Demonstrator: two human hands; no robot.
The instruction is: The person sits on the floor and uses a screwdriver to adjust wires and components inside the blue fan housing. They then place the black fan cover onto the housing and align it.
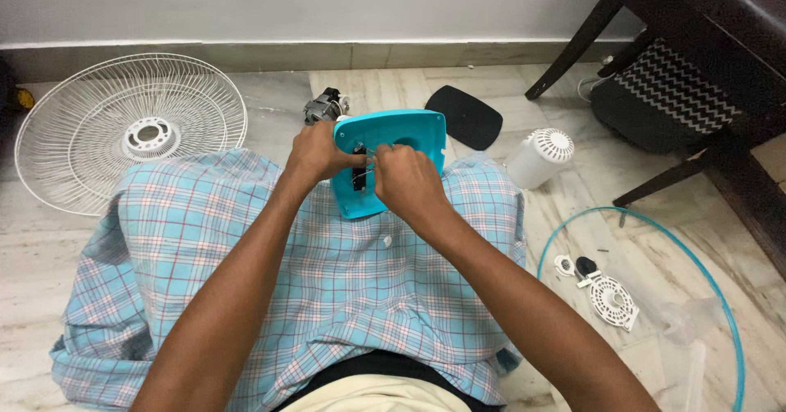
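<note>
Fan is found largely dismantled — white wire guard (131, 130), teal ring (720, 297) and white motor cover (540, 157) lie apart on the floor — while the teal housing (391, 160), propped on the lap, is held in the left hand (318, 152), right hand (407, 181) pinched on a thin tool at its black switch block (359, 176); reassembly remains undone.

A pale marble floor (647, 191) with grey veining fills the view and meets a plain light grey wall (327, 3) at its far edge, where a tiled skirting strip (246, 56) runs along the base. In the far right corner of the floor stands dark wooden furniture (720, 19) with slanting legs; under it sits a dark cushion (671, 93) with a pale zigzag pattern. The light is soft and even, with faint shadows.
</note>
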